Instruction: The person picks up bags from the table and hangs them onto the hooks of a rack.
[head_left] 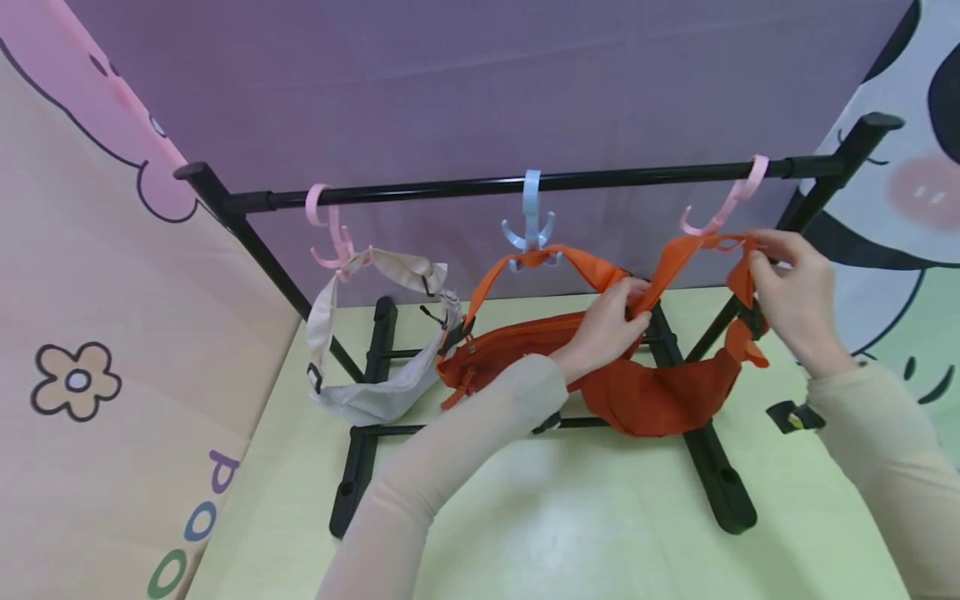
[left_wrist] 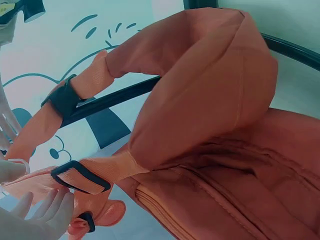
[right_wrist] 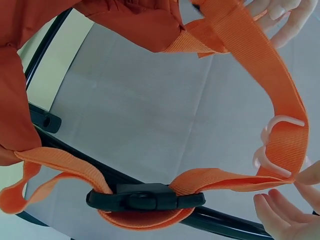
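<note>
An orange waist bag (head_left: 660, 396) hangs by its strap (head_left: 678, 254) from the pink hook (head_left: 723, 208) at the right. My left hand (head_left: 611, 325) pinches the strap's left side, beside a black slider (left_wrist: 80, 177). My right hand (head_left: 798, 296) pinches the strap just right of the hook. In the right wrist view the strap lies across the hook's prongs (right_wrist: 280, 122), and a black buckle (right_wrist: 145, 197) sits further down it. Another orange bag (head_left: 517, 337) hangs from the blue hook (head_left: 532, 212), partly hidden by my left hand.
A black rack holds the hooks on its top bar (head_left: 450, 189). At the left, a white waist bag (head_left: 382, 400) hangs from another pink hook (head_left: 333, 229). The rack's feet (head_left: 720, 475) stand on a pale green surface (head_left: 570, 517). Printed cloth walls surround it.
</note>
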